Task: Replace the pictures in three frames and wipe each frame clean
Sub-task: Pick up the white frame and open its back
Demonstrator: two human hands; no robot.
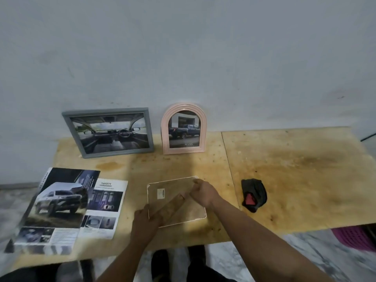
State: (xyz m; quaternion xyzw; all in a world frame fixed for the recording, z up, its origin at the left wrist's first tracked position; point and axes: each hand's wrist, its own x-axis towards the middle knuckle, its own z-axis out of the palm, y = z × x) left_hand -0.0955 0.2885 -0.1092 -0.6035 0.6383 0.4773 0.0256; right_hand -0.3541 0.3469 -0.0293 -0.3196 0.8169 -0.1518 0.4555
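A third frame lies face down on the wooden table, showing its brown back with a white rim and a small label. My left hand holds its near left edge. My right hand grips its far right part, beside the fold-out back stand. A grey rectangular frame with a car-interior picture leans against the wall. Next to it stands a pink arched frame with a blue pickup picture. Car brochure pages lie at the left.
A black cloth with a red patch lies on the table to the right of the frame. A purple basket sits on the floor at the lower right. The table's front edge runs just above my knees.
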